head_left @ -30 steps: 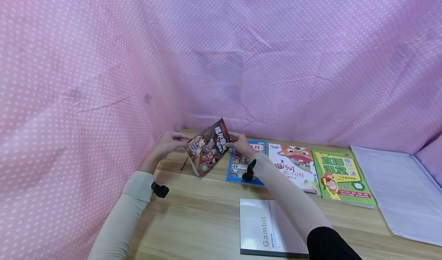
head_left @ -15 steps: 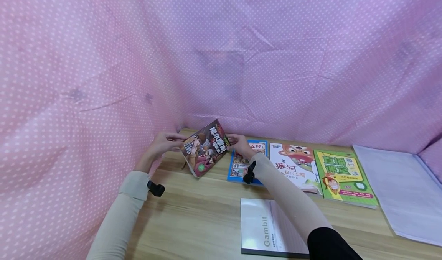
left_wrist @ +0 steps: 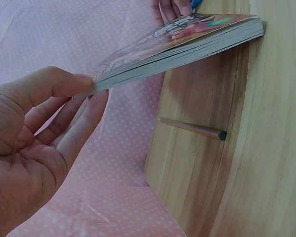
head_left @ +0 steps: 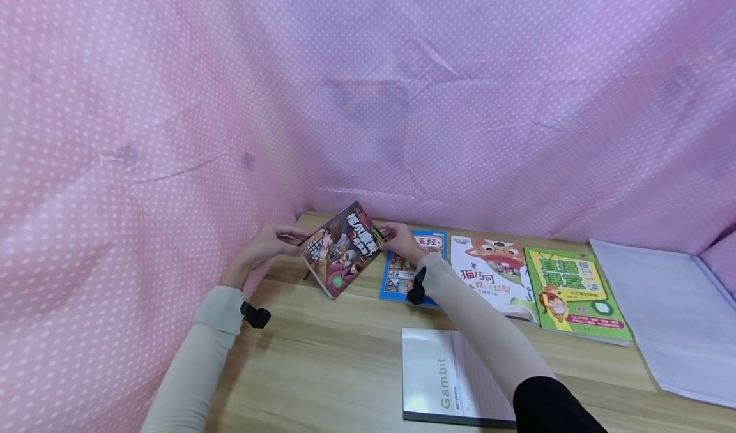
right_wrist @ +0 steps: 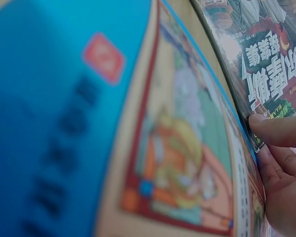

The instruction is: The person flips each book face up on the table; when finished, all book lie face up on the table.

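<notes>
A dark comic-style book (head_left: pixel 344 249) with white title characters is held tilted over the back left of the table. My left hand (head_left: pixel 270 241) pinches its left corner; in the left wrist view, thumb and fingers of the left hand (left_wrist: pixel 44 123) grip the page edges. The right corner is pinched by my right hand (head_left: pixel 402 241), and the right wrist view shows the thumb of that right hand (right_wrist: pixel 281 163) on the cover. Below the raised book lies a pencil (left_wrist: pixel 192 128). Right beside it, a blue book (head_left: pixel 397 285) lies partly under my right hand and wrist.
A white book with a cartoon cat (head_left: pixel 494 273) and a green book (head_left: pixel 575 296) lie in a row to the right. Farther right is a pale sheet (head_left: pixel 661 318). A Gambit notebook (head_left: pixel 431 375) sits in front, partly covered by my right forearm. Pink dotted cloth (head_left: pixel 368 133) hangs behind.
The dark book has shifted slightly left and its cover has turned more toward the head camera. My left hand moved a little left with it; both hands keep their hold.
</notes>
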A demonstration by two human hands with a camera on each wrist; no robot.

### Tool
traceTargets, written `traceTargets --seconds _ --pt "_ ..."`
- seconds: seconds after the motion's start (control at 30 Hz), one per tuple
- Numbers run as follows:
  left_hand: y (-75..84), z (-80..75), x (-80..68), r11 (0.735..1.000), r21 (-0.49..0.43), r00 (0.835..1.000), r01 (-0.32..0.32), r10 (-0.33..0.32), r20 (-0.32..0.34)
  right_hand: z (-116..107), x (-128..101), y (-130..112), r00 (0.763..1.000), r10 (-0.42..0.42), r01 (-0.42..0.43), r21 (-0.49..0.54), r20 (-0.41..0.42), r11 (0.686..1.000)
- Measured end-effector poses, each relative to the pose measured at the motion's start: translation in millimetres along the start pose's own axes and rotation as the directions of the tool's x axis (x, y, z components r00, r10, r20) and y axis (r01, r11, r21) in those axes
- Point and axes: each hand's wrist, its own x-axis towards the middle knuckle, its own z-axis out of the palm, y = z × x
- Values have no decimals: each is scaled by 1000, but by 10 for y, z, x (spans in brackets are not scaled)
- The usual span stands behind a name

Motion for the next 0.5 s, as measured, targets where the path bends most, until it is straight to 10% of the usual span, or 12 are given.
traceTargets --seconds 0.5 --pt "-44 15 -1 999 -9 999 -37 37 17 -42 2 2 996 2 0 -16 90 1000"
